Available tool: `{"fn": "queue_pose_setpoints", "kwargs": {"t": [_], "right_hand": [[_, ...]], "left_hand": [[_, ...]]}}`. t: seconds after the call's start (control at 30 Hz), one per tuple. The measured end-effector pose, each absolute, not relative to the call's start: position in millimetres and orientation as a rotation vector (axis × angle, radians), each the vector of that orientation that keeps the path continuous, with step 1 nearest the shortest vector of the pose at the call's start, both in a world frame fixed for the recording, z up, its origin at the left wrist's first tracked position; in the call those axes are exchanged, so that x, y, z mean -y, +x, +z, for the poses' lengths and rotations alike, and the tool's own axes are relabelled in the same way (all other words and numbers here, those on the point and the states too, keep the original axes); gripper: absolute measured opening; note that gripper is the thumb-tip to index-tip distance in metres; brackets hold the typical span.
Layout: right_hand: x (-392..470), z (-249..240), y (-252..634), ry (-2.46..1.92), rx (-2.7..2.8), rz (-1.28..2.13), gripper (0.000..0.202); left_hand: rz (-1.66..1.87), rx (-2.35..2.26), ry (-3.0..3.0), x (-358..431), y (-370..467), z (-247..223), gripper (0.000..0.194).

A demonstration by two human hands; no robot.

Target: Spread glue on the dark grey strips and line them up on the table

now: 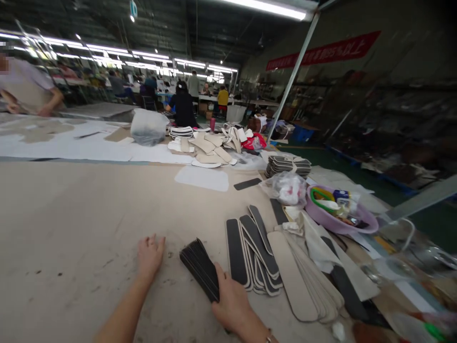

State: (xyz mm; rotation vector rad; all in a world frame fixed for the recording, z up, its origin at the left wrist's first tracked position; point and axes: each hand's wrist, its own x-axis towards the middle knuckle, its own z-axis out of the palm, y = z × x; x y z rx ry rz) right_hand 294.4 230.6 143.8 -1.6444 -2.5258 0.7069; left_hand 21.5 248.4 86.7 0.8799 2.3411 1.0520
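Grips a bundle of thin black strips in the right hand, low in the middle of the frame. Has that hand's fingers and thumb clamped around the near end. Has the left hand low and left of the middle, with fingers loose and a little apart. Cannot tell for sure whether touching the table there or just over it. Just right of the right hand, has a messy pile of dark gray pieces with pale edges. Next to that, has long pale pieces spread like a fan. At the middle right, has a purple tub full of small things, just beside a see-through bag. In the upper left, sees a person.
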Motion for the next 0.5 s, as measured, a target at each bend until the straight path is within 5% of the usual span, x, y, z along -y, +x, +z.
{"fn": "queue_pose_setpoints", "kwargs": {"t": [0.27,0.5], "right_hand": [[-316,191,253,-1.394,1.625,1.647,0.071],[-471,181,187,-1.137,1.132,1.802,0.063]], "left_hand": [[0.328,-2.711,1.32,-230,20,65,0.068],[-0.084,-2.833,1.222,-240,20,58,0.064]]}}
